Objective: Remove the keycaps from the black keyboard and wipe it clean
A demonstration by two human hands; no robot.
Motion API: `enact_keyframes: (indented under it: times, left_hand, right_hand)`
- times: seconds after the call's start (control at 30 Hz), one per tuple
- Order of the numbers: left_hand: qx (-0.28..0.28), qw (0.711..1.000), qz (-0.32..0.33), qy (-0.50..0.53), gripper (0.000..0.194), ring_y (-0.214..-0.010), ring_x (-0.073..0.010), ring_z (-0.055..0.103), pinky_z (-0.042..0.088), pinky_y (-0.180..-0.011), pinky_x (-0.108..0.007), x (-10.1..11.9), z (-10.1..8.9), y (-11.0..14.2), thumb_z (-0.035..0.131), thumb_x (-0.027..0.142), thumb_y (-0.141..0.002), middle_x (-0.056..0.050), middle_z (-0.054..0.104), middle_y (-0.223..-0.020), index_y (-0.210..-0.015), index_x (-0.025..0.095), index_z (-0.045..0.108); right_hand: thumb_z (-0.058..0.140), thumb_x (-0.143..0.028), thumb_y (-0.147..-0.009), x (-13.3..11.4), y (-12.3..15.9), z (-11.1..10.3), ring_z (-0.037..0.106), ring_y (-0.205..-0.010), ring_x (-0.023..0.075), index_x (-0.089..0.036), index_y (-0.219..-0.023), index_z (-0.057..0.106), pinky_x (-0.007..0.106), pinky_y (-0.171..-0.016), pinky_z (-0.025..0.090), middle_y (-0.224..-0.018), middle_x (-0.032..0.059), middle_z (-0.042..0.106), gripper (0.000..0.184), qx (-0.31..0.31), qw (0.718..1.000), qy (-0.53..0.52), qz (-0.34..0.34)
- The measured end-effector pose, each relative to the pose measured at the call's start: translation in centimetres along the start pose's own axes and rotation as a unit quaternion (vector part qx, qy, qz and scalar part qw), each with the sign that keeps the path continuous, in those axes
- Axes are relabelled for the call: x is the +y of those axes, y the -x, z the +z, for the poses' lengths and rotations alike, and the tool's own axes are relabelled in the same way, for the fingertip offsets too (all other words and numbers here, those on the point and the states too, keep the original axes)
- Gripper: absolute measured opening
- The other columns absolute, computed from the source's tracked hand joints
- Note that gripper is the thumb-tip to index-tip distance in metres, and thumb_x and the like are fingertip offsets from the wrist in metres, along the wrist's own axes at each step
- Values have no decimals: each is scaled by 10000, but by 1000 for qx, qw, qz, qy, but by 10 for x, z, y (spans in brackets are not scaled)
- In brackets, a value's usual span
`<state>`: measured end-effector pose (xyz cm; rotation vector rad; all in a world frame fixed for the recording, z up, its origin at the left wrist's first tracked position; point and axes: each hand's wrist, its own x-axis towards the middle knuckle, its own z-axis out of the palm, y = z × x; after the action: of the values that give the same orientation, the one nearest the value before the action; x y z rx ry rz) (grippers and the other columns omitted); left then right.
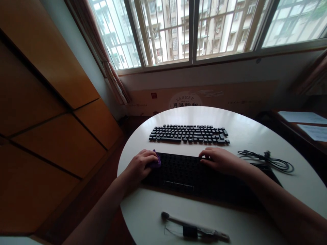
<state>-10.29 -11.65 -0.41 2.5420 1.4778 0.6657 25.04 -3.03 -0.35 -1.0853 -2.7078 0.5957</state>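
Observation:
A black keyboard base [181,173] with its keycaps off lies across the white round table [143,207]. At its left end my left hand [139,165] is closed around a bunched purple cloth [156,161], which presses on the base. My right hand [217,158] grips the base near its far edge, right of the middle, with fingers bent. Beyond the base, loose black keycaps [190,133] are laid out in keyboard order. Nearer me lie a toothbrush [184,223] with a dark head and a small wire tool with a black grip [190,232], partly blurred.
A coiled black cable [278,164] lies on the table at the right, beside the base's end. Wooden cabinets [51,146] stand at the left. Behind the table are a printed cardboard panel [217,98] and barred windows. Papers [304,117] rest on a surface at far right.

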Motion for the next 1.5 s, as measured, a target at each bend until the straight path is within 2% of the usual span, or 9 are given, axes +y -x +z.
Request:
enact_keyframes:
  times: [0.1,0.17,0.3,0.37,0.5,0.6,0.87,1.17,1.5]
  left_hand:
    - [37,995,-27,85,192,-1016,-218,612,496,-934,-360,-3,-1,3,551,100,-818,-63,678,-1050,-935,199,668]
    - [99,983,-81,128,141,-903,-199,643,527,-838,-317,-5,-4,7,531,150,-836,-55,689,-955,-902,176,653]
    - [289,929,-226,51,190,-794,-196,673,548,-735,-292,-5,-10,15,564,279,-860,-37,724,-879,-952,160,680]
    - [319,917,-238,1,228,-852,-215,692,566,-788,-323,0,-8,19,567,300,-872,-54,743,-944,-998,161,697]
    - [169,971,-167,-41,289,-1060,-244,681,546,-974,-409,16,8,28,502,248,-905,-79,732,-1140,-1088,178,715]
    - [101,979,-157,-81,391,-1161,-239,645,530,-1025,-419,29,21,43,451,176,-898,-75,685,-1258,-1221,182,671]
    - [86,972,-145,-166,479,-1210,-249,615,537,-1025,-418,56,32,89,439,141,-890,-103,634,-1334,-1347,165,580]
    - [105,970,-108,-192,441,-1132,-275,660,585,-951,-419,71,28,108,478,200,-912,-90,671,-1279,-1338,214,591]
    - [79,985,-66,-139,410,-1094,-282,626,539,-986,-486,83,28,85,477,129,-865,-102,705,-1148,-1224,197,662]
  right_hand:
    - [525,-342,-926,1,0,0,645,-958,262,-221,-1104,705,367,-832,482,-1077,90,709,282,-2,1000,0,1]
    - [523,-346,-927,1,-1,1,645,-953,262,-222,-1102,705,366,-828,483,-1072,91,709,282,-3,1000,1,0]
    - [518,-345,-930,3,-2,2,644,-946,262,-219,-1101,703,371,-827,484,-1067,94,707,282,-5,1000,2,-6]
    - [516,-343,-931,3,-1,1,643,-945,262,-217,-1102,702,375,-829,485,-1068,96,706,282,-5,1000,2,-8]
    - [521,-340,-929,2,-1,0,643,-945,261,-218,-1101,701,377,-831,486,-1072,97,704,277,-6,1000,2,-7]
    - [525,-348,-930,3,-2,2,645,-945,264,-219,-1093,702,376,-824,486,-1070,95,705,273,-7,1000,6,-5]
    - [532,-357,-933,6,-2,5,645,-942,264,-227,-1102,703,364,-820,485,-1067,91,709,274,-9,1000,14,9]
    - [541,-349,-927,3,-2,2,650,-948,260,-232,-1077,713,360,-820,485,-1064,87,710,256,-6,1000,5,17]
    - [539,-362,-929,4,-3,3,651,-941,258,-227,-1085,703,359,-809,488,-1057,86,707,264,-13,1000,12,18]
